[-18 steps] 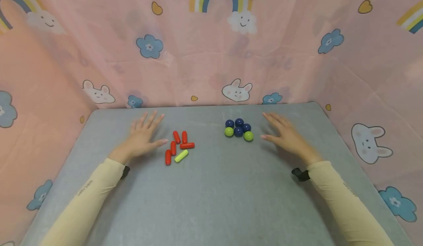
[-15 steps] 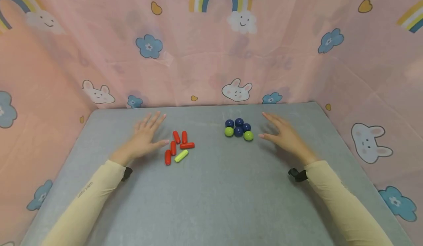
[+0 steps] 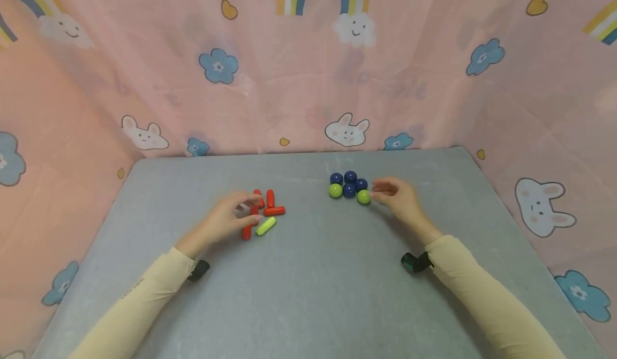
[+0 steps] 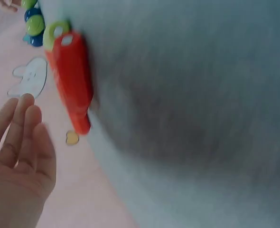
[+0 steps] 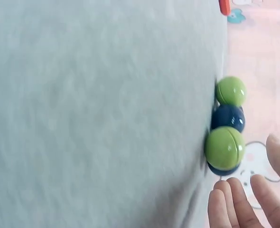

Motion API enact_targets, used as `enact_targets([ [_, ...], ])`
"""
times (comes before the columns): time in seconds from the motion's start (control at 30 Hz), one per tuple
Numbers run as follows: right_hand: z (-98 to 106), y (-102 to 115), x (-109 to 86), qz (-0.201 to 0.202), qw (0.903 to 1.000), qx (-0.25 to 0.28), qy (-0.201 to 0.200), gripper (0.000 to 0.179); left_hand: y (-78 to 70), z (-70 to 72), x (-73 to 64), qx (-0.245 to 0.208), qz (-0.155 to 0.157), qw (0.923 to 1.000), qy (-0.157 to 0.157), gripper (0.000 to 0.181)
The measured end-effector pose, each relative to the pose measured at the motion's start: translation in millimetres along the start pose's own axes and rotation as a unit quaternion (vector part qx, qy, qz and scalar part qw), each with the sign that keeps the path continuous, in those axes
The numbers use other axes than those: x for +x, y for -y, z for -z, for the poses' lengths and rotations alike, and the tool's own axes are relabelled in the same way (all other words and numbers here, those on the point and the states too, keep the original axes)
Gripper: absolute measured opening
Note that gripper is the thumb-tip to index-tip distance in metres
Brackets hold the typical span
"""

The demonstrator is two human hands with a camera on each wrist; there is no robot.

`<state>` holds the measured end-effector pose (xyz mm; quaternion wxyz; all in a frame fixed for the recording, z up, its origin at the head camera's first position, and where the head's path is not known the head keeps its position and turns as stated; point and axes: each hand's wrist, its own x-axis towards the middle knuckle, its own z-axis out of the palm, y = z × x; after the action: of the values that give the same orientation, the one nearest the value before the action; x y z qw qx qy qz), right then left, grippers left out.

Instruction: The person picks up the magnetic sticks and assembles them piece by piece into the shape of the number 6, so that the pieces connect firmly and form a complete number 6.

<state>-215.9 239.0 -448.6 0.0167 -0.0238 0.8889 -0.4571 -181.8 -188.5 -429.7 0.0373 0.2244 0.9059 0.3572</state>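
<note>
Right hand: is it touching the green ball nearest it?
Apart: the right wrist view shows backdrop between the right hand and the nearest green ball.

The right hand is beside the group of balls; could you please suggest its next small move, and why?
I would probably ease the right hand slightly toward the nearest green ball: in the right wrist view its thumb and fingers stand apart, holding nothing, and that ball lies just beyond the fingertips.

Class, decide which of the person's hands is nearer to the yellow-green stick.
Left. The left hand is close beside the yellow-green stick; the right hand is well away, next to the blue and green balls.
</note>
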Motion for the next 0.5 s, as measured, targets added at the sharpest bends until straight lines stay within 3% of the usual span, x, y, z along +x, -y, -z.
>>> enact_targets([
  [0.17, -6, 2, -2.3, -0.023, 0.9997, 0.007, -0.004, 0.042, -0.2, -13.0, -3.7, -0.011, 0.003, 0.9998, -0.018, 0.031],
  [0.5, -12, -3, -4.9, -0.046, 0.9982, 0.037, 0.002, 0.041, 3.1, -29.1, -10.9, -0.025, 0.039, 0.9983, -0.035, 0.028],
])
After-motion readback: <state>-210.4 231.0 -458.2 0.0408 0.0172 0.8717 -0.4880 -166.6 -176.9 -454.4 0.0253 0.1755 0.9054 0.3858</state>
